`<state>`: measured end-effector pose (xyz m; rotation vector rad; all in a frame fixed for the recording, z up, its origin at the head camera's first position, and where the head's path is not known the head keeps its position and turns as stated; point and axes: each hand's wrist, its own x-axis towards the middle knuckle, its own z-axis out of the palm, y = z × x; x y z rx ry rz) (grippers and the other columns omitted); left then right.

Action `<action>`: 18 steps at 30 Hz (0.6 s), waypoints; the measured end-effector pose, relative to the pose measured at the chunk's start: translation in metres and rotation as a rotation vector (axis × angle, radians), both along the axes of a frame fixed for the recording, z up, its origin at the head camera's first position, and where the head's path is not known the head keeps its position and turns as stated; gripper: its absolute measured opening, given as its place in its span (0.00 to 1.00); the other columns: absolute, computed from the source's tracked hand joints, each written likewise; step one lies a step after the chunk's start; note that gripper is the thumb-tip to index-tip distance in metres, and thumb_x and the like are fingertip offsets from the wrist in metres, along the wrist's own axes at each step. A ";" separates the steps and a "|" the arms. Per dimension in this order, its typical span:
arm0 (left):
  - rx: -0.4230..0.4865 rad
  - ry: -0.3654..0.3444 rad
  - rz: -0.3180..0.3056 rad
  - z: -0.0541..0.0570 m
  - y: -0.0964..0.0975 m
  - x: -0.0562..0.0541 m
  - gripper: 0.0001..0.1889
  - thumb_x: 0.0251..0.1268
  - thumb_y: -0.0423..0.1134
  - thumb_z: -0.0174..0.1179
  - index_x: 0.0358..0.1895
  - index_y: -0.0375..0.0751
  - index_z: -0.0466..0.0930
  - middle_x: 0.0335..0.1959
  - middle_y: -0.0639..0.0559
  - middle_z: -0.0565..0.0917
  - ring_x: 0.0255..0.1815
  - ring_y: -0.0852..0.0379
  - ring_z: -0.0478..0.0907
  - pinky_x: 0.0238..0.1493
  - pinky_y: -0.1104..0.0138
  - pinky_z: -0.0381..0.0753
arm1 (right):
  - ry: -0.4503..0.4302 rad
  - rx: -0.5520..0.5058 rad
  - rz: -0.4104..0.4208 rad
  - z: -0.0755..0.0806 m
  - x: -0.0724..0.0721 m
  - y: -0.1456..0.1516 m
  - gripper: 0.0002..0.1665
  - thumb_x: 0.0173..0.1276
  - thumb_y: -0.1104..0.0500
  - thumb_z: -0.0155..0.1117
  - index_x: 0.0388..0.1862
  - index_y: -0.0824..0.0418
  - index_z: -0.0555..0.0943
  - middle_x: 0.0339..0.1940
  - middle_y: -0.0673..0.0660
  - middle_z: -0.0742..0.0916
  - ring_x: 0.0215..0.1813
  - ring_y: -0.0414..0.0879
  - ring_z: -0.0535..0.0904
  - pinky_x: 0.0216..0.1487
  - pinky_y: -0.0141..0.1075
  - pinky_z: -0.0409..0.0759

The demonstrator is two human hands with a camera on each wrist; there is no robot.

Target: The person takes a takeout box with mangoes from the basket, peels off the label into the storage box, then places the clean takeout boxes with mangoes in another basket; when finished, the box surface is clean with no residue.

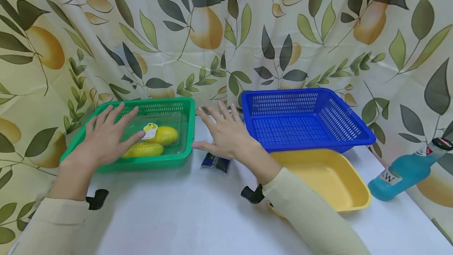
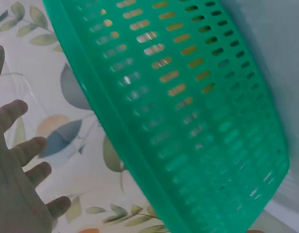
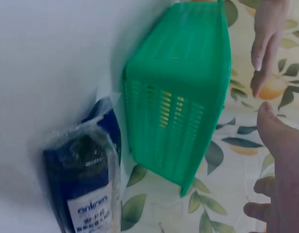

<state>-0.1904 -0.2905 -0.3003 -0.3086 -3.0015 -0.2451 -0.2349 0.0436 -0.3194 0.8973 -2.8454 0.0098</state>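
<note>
My left hand (image 1: 106,137) hovers over the left part of the green basket (image 1: 190,133), fingers spread and holding nothing. In the basket lies a clear plastic box with a yellow fruit (image 1: 167,135) bearing a white label, and a longer yellow piece (image 1: 145,150) beside it. To the right of the basket, my right hand (image 1: 228,137) is held out above the table, its fingers apart and nothing in them. Below it lies a dark blue plastic-wrapped packet (image 1: 216,163); the right wrist view shows a white label with print on the packet (image 3: 86,179).
A blue basket (image 1: 283,129) stands at the back right, with a yellow basin (image 1: 329,176) in front, partly hidden by my right sleeve. Near the right table edge is a bottle of blue liquid (image 1: 400,176). A leaf-and-fruit patterned curtain (image 1: 226,50) hangs behind.
</note>
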 end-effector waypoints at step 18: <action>0.049 -0.110 0.060 -0.009 -0.038 -0.005 0.46 0.78 0.67 0.43 0.85 0.45 0.37 0.80 0.21 0.40 0.77 0.15 0.38 0.61 0.18 0.45 | -0.087 -0.009 0.052 -0.014 -0.005 -0.035 0.60 0.67 0.16 0.41 0.87 0.47 0.43 0.87 0.54 0.52 0.86 0.59 0.44 0.81 0.62 0.45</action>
